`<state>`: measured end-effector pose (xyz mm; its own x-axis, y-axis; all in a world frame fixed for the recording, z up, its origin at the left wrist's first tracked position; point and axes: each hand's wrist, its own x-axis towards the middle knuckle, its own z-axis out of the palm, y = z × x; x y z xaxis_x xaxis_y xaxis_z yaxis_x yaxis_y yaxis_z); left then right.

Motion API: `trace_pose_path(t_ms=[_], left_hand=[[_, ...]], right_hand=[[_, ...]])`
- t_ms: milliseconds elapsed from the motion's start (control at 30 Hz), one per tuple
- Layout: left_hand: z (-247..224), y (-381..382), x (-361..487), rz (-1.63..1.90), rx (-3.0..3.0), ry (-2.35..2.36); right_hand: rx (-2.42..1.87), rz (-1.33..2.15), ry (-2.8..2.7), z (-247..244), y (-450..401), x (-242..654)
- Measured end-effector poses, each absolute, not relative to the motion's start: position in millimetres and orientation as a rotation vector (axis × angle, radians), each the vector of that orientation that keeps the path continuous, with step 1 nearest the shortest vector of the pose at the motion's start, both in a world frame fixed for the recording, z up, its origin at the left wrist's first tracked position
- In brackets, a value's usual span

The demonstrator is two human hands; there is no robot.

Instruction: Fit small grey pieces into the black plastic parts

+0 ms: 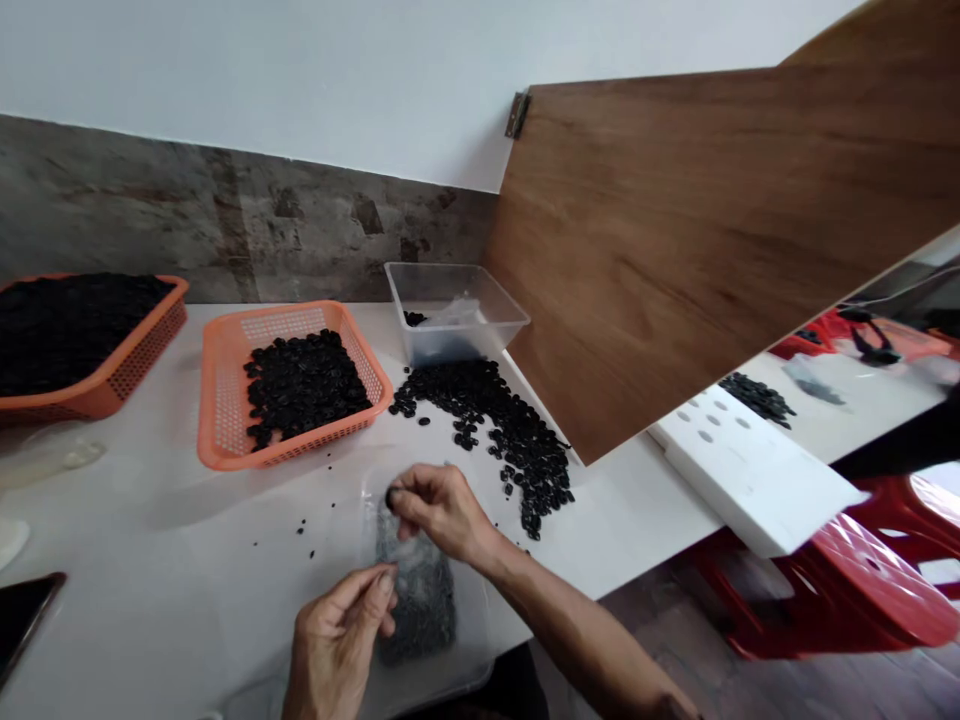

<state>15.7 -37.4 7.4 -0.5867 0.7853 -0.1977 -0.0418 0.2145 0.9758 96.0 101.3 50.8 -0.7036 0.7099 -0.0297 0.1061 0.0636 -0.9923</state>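
My right hand pinches a small black oval piece between thumb and fingertips. Lower and to the left, my left hand has its thumb and fingers pressed together; what they hold, if anything, is too small to make out. Beneath both hands lies a clear plastic container at the table's front edge, with a mass of small dark bits in it. Beyond my right hand, a loose pile of black oval pieces spreads over the white table.
An orange basket holds black pieces, and a fuller orange basket stands left. A clear bin is behind the pile. A wooden panel slants in from the right. A phone, white box and red stools are visible.
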Motion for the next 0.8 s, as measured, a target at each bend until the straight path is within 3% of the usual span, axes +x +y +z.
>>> trace_pose_path(t_ms=[200,433,633,800], left_hand=[[3,-38,19,1.482,0.891,1.748],[-3,-37,9,1.403,1.274,1.723],[-18,-29,11,0.726,1.918,2.006],[5,-1,30,0.051,2.046,2.141]], right_hand=[[-0.842,1.324,-2.033,80,186,31],[-1.149,0.714,-2.320,55,250,84],[-1.324,0.382,-2.648,22,239,143],[-1.352,0.155,-2.803,5,228,174]])
